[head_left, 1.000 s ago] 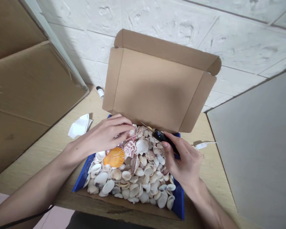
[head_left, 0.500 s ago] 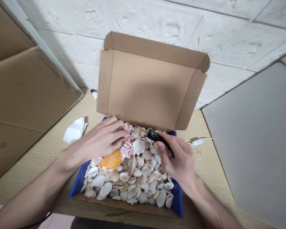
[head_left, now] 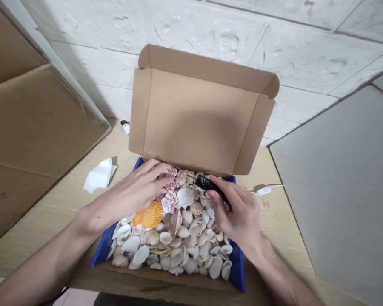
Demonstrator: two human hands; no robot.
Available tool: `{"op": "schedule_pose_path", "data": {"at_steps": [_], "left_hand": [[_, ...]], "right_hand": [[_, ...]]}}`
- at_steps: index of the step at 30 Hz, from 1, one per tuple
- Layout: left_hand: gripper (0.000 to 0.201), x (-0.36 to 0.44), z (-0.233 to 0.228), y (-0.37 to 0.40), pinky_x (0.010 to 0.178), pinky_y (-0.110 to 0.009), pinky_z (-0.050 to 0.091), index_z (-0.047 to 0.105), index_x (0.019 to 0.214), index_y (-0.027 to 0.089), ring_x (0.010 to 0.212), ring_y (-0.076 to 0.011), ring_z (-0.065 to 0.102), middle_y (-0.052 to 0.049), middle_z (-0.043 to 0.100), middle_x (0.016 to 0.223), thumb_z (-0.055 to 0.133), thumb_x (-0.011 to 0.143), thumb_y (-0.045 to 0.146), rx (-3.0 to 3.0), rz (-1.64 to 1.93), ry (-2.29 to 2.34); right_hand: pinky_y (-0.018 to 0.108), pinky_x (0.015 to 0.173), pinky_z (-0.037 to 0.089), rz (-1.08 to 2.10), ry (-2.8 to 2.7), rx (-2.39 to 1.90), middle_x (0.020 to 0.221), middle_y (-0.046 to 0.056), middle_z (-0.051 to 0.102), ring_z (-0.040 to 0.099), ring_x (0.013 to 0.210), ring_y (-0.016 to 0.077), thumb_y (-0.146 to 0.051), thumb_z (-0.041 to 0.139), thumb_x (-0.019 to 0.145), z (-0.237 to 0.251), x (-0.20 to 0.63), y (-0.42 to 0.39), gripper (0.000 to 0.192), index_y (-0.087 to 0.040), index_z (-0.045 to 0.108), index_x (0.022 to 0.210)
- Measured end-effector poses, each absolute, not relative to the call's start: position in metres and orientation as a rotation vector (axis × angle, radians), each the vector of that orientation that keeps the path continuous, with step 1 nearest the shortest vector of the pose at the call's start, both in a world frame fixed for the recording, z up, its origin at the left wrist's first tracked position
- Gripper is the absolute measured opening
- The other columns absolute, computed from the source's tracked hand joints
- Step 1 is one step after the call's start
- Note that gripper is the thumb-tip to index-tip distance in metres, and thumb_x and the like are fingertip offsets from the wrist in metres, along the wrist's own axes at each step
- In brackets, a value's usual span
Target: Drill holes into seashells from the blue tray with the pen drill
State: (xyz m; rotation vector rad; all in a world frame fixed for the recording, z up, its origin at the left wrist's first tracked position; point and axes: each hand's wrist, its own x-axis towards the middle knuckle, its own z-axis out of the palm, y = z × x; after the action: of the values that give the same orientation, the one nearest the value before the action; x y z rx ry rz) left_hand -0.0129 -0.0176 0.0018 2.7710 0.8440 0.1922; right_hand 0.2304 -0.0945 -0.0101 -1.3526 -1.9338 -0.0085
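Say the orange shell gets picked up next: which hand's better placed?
Probably the left hand: it is right beside the orange shell, though whether it grips anything is unclear. The right hand is farther off and occupied, holding a black tool.

The right hand (head_left: 238, 208) conceals the rear of the black-handled tool (head_left: 207, 184); its green marks (head_left: 203, 180) are unreadable. The cardboard lid (head_left: 198, 106) partly hides the black-capped tube (head_left: 125, 126).
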Motion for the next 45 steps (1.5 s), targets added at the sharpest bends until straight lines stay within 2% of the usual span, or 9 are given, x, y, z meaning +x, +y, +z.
{"op": "schedule_pose_path", "data": {"at_steps": [4,8,11,16,22,29,35,41,45], "left_hand": [[0.042,-0.013,0.001,-0.018,0.099,-0.038,0.041,0.062,0.116,0.018,0.116,-0.023,0.043,-0.007,0.052,0.124,0.045,0.086,-0.005,2.746,0.239,0.855],[0.038,-0.012,-0.001,-0.017,0.096,-0.035,0.043,0.063,0.108,0.017,0.11,-0.0215,0.047,-0.006,0.056,0.117,0.046,0.083,-0.007,2.779,0.405,0.778],[0.029,-0.01,0.001,-0.017,0.086,-0.031,0.046,0.062,0.105,0.016,0.098,-0.0196,0.053,-0.007,0.061,0.107,0.044,0.09,-0.001,2.783,0.572,0.813],[0.027,-0.006,0.0,-0.016,0.081,-0.029,0.049,0.066,0.102,0.013,0.087,-0.0187,0.064,-0.008,0.07,0.095,0.039,0.099,0.016,2.656,0.689,1.127],[0.033,-0.002,0.002,-0.019,0.086,-0.031,0.052,0.071,0.103,0.018,0.089,-0.0206,0.07,-0.005,0.076,0.098,0.041,0.098,0.03,2.402,0.683,1.377],[0.029,0.004,0.009,-0.023,0.078,-0.025,0.052,0.073,0.098,0.019,0.081,-0.0175,0.069,-0.004,0.076,0.093,0.05,0.096,0.035,2.172,0.706,1.281],[0.031,0.006,0.015,-0.022,0.074,-0.025,0.054,0.071,0.104,0.018,0.082,-0.0175,0.067,-0.004,0.074,0.095,0.05,0.095,0.038,1.855,0.676,1.101],[0.039,0.0,0.01,-0.017,0.071,-0.028,0.055,0.067,0.118,0.02,0.084,-0.0195,0.068,-0.007,0.071,0.106,0.048,0.095,0.045,1.664,0.637,0.968],[0.043,-0.003,0.005,-0.015,0.068,-0.027,0.054,0.066,0.121,0.02,0.079,-0.0188,0.068,-0.008,0.071,0.099,0.053,0.093,0.049,1.576,0.64,0.914]], "right_hand": [[0.026,0.071,0.056,-0.01,-1.934,-1.343,0.09,0.008,0.073,0.068,0.081,0.0147,-0.016,0.053,0.09,-0.01,0.231,-0.095,0.022,-0.012,0.063,0.11],[0.026,0.071,0.056,-0.003,-1.93,-1.341,0.092,0.008,0.073,0.068,0.082,0.0146,-0.015,0.054,0.089,-0.01,0.231,-0.095,0.023,-0.012,0.063,0.11],[0.026,0.07,0.056,-0.016,-1.925,-1.328,0.091,0.007,0.073,0.069,0.08,0.0147,-0.015,0.054,0.089,-0.009,0.231,-0.096,0.023,-0.013,0.063,0.11],[0.027,0.065,0.056,-0.041,-1.932,-1.263,0.091,0.008,0.073,0.068,0.075,0.0158,-0.014,0.055,0.087,-0.008,0.23,-0.096,0.026,-0.015,0.063,0.112],[0.029,0.066,0.057,-0.003,-2.022,-1.221,0.097,0.01,0.074,0.069,0.08,0.0184,-0.013,0.057,0.086,-0.01,0.23,-0.095,0.03,-0.015,0.061,0.116],[0.03,0.069,0.058,0.007,-2.051,-1.233,0.097,0.01,0.073,0.069,0.082,0.0191,-0.014,0.057,0.087,-0.01,0.23,-0.094,0.028,-0.013,0.06,0.115],[0.03,0.066,0.057,0.0,-2.023,-1.268,0.093,0.008,0.073,0.069,0.078,0.0189,-0.016,0.056,0.088,-0.01,0.231,-0.094,0.027,-0.016,0.06,0.115],[0.03,0.067,0.057,-0.002,-1.989,-1.299,0.096,0.008,0.073,0.07,0.079,0.0193,-0.016,0.053,0.089,-0.01,0.231,-0.093,0.03,-0.019,0.06,0.119],[0.029,0.068,0.057,-0.003,-1.99,-1.296,0.096,0.009,0.073,0.069,0.08,0.019,-0.016,0.054,0.089,-0.01,0.23,-0.093,0.029,-0.015,0.061,0.117]]}}
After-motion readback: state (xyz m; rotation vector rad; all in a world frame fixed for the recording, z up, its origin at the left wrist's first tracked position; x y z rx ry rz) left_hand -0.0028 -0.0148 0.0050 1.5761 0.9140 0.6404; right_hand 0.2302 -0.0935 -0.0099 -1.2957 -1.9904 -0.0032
